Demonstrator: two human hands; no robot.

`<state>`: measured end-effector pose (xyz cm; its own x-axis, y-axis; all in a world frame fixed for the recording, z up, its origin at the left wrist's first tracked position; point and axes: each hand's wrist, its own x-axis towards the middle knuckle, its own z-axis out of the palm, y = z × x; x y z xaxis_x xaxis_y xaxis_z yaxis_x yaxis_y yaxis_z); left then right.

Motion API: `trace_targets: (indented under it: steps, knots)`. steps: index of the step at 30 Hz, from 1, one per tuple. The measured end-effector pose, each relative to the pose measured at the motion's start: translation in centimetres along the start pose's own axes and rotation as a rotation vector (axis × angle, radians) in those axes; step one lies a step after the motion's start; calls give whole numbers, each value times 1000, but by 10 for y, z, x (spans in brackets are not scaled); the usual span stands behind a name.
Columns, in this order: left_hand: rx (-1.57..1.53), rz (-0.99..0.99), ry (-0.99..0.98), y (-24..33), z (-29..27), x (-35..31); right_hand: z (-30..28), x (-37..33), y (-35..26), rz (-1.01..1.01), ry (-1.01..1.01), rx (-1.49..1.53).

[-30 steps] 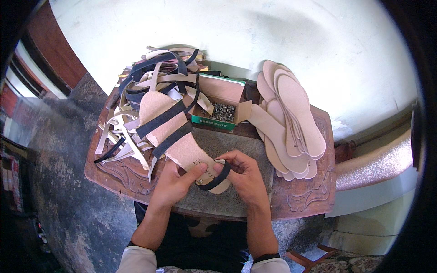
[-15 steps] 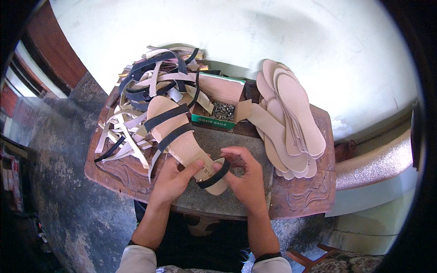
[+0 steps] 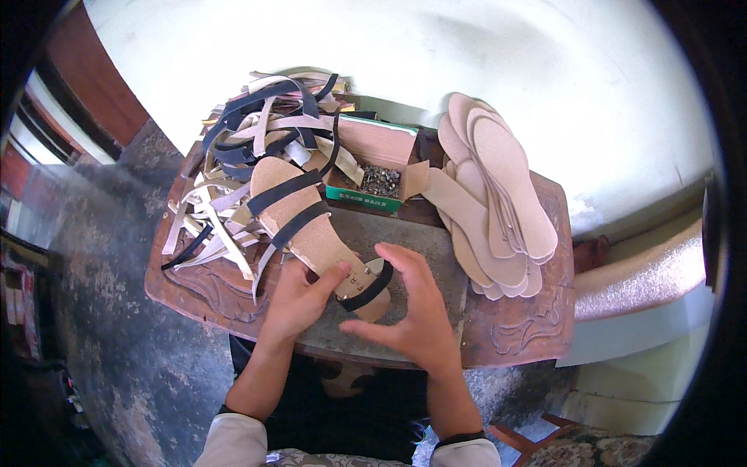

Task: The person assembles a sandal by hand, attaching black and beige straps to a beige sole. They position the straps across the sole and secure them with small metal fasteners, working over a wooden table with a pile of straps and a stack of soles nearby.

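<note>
A tan sandal (image 3: 317,247) with black straps slants across the middle, its toe end pointing up and left. My left hand (image 3: 299,302) is closed on its edge near the heel, the thumb pressed on top. Two black straps (image 3: 299,222) cross the front of the sole, and a black strap loop (image 3: 369,293) arches over the heel end. Close beside that loop, my right hand (image 3: 420,311) is open, thumb and fingers spread apart on either side of the heel, nothing held in it.
Behind the sandal stands an opened green cardboard box (image 3: 364,199) of small metal nails (image 3: 380,181). Tangled black and pale strips (image 3: 261,132) heap on the left. Stacked beige insoles (image 3: 510,175) lie at right. A grey slab (image 3: 424,233) rests on the carved wooden table (image 3: 517,335).
My right hand has let go of the heel strap, and its thumb and fingers have spread apart. My left hand still holds the sandal in nearly the same place.
</note>
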<state>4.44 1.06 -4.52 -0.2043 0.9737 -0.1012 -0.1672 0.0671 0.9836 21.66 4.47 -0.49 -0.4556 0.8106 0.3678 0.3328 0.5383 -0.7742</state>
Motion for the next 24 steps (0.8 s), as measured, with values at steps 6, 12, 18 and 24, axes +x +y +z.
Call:
trace_targets:
  steps: [6,12,18,24]
  knots:
    - [-4,-17,-26,0,4,-1,5,-3,3,144,-10,40]
    - [-24,-7,26,-5,1,-2,10,-7,7,25,-6,-46]
    - [-37,7,59,-3,2,-2,10,-10,4,37,59,-62]
    - [46,30,48,-6,5,-3,20,-13,6,42,77,-45]
